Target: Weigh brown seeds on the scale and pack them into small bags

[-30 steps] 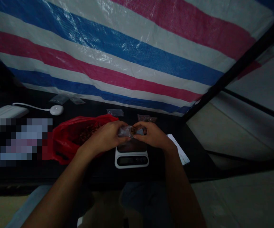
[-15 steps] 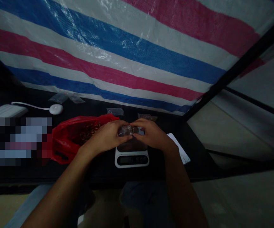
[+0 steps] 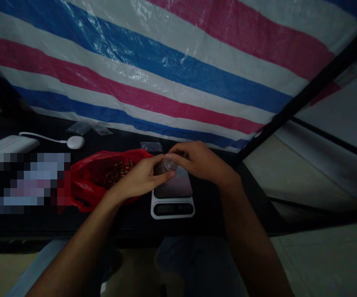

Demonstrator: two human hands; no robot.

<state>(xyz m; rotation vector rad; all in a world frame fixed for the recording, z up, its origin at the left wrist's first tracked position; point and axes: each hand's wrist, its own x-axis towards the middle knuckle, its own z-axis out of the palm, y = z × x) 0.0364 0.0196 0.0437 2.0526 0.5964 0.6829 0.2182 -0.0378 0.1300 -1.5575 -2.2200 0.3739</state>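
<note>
My left hand [image 3: 141,178] and my right hand [image 3: 200,162] meet above a small white kitchen scale [image 3: 172,198] on a dark table. Between their fingertips they pinch a small clear plastic bag [image 3: 166,166] with something dark inside. The bag hangs just over the scale's dark platform. A red plastic bag [image 3: 93,178] full of brownish pieces lies open directly left of my left hand.
A white mouse [image 3: 75,142] with its cable and a white keyboard [image 3: 6,147] lie at the far left. Small clear bags [image 3: 150,146] lie at the table's back edge. A striped blue, red and white tarpaulin [image 3: 172,70] hangs behind. The table's front edge [image 3: 135,235] is near my knees.
My right hand has shifted back and up, away from the scale's platform, uncovering it. The small bag has moved with it. The white card to the right of the scale is now hidden by my right arm.
</note>
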